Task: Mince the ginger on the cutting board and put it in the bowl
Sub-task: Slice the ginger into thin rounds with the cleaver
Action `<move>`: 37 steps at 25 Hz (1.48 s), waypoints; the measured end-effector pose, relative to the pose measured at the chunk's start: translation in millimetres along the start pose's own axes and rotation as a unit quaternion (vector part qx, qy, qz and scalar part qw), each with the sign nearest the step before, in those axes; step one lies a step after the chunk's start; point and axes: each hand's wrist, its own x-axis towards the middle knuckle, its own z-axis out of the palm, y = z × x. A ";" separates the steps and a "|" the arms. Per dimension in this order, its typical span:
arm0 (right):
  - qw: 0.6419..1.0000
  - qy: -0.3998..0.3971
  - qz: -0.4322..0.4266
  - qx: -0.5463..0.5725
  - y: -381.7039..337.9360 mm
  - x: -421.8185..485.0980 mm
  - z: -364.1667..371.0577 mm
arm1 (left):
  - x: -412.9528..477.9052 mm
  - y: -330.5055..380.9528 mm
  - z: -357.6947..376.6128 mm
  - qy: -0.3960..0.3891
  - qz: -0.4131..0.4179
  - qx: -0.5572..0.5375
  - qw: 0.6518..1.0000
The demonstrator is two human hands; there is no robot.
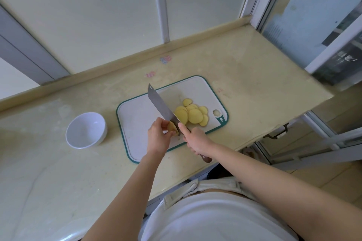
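Note:
A white cutting board [137, 115] with a teal rim lies on the beige counter. Several yellow ginger slices [193, 114] are piled on its right half. My left hand [158, 137] pinches a small remaining ginger piece [172, 127] near the board's front edge. My right hand [195, 140] grips the brown handle of a cleaver [161, 106], forefinger stretched along the blade's spine. The blade stands on edge right beside that piece. An empty white bowl [86, 130] sits left of the board.
The beige counter [254, 76] ends at a corner on the right, with a window frame and glass door beyond. A low ledge and wall panels run along the back. Small pink stickers [165, 59] mark the counter behind the board.

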 end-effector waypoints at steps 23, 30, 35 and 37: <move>0.997 -0.015 -0.070 0.033 -21.0 -41.4 -29.3 | 2.5 -10.5 -3.2 0.003 -0.027 -0.041 0.999; 0.997 -0.029 -0.067 0.014 -19.2 -49.9 -29.4 | 0.3 -8.8 -5.2 0.000 -0.021 -0.040 0.999; 0.999 -0.033 -0.037 0.013 -21.5 -54.8 -31.7 | -0.8 -8.4 -2.4 0.013 -0.033 -0.053 0.998; 0.999 -0.036 -0.029 0.013 -21.6 -57.1 -32.7 | -0.7 -7.7 -1.5 0.019 -0.035 -0.046 0.998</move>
